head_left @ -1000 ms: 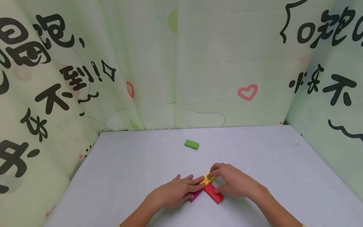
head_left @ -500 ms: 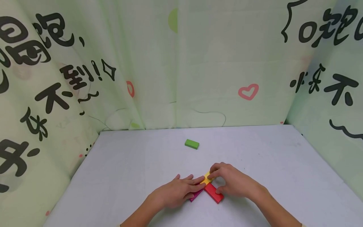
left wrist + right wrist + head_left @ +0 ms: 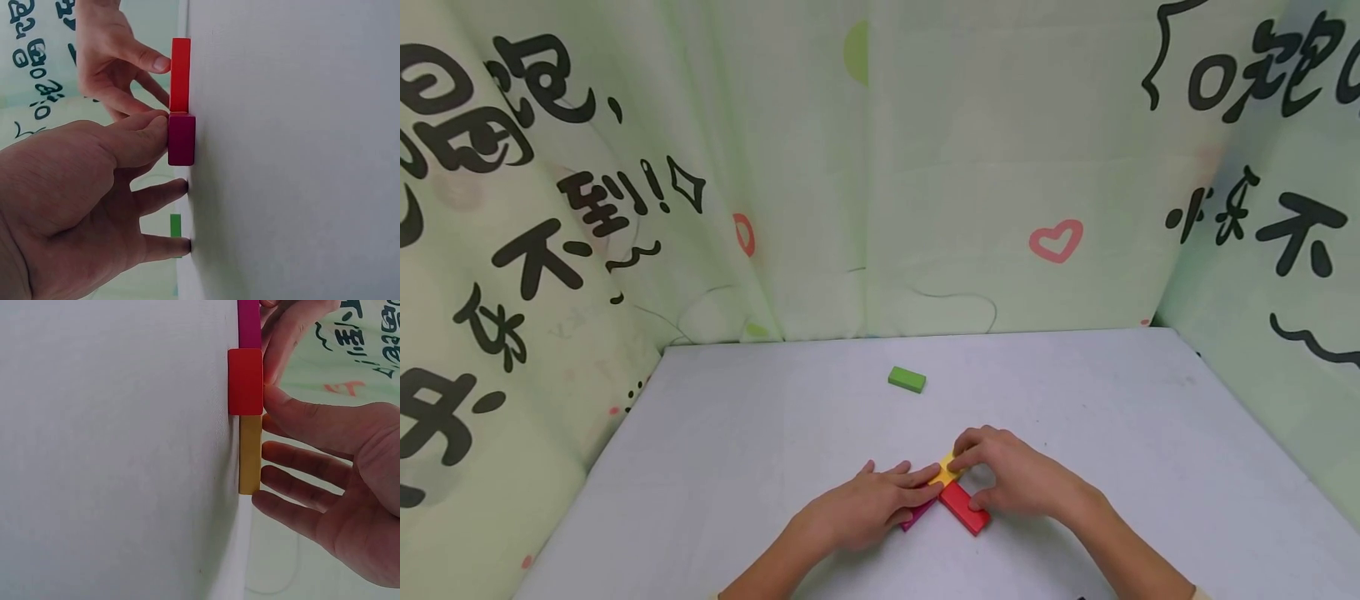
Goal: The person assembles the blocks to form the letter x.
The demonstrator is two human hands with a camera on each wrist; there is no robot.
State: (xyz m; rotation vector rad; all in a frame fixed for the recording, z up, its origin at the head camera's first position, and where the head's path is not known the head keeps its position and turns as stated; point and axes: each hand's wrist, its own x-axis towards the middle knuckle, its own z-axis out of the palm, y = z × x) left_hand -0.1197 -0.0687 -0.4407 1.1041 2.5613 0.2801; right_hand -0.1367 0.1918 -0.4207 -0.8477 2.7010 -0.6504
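Three oblong blocks lie flat with their ends meeting: a red block [image 3: 964,510], a yellow block [image 3: 946,475] and a purple block [image 3: 917,516], the last partly covered by fingers. My left hand [image 3: 867,505] is spread over the purple one, its thumb on that block and other fingertips reaching the yellow. From the right, my right hand [image 3: 1017,477] rests its thumb on the red block while its fingers touch the yellow block's top. The right wrist view shows those fingers nearly straight against the yellow block [image 3: 250,455].
Farther back on the white tabletop [image 3: 760,408] lies a green block [image 3: 907,380]. A pale green curtain [image 3: 955,167] with dark lettering stands behind the table and along both sides.
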